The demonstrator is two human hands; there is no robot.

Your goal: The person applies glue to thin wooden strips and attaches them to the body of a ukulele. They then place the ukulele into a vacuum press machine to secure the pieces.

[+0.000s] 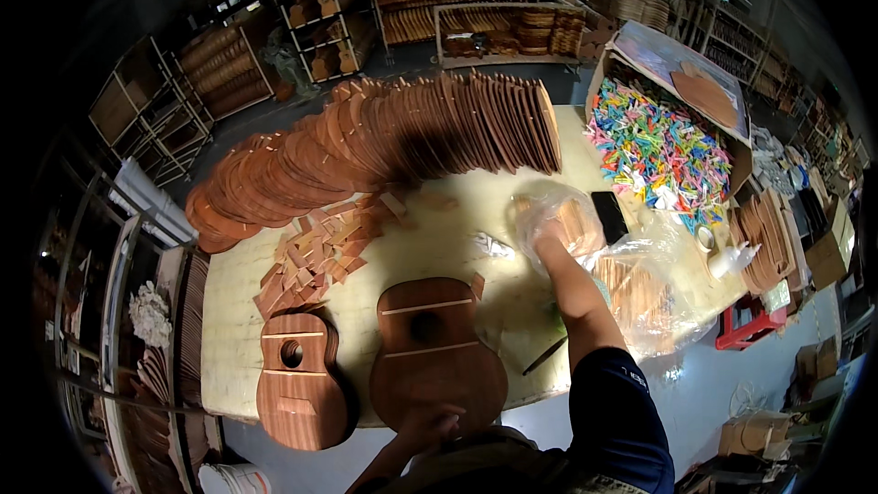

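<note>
My right hand (552,245) reaches forward into a clear plastic bag (535,210) of thin wooden strips (578,220); its fingers are hidden among plastic and wood. Near my body, my left hand (433,424) is at the lower end of a brown guitar-shaped wooden plate (437,375). Its fingers look curled together, and whatever they may hold is too small to make out. The plate has a round sound hole and two pale crosswise braces. To its left lies a stack of similar plates (297,393), with a small wood piece (296,405) on the top one.
A long row of wooden plates (439,128) stands along the table's far side. Small wood blocks (315,252) lie heaped before it. At right are a box of colourful clothespins (658,142), a phone (609,216), another bag of strips (640,297) and a white bottle (732,261).
</note>
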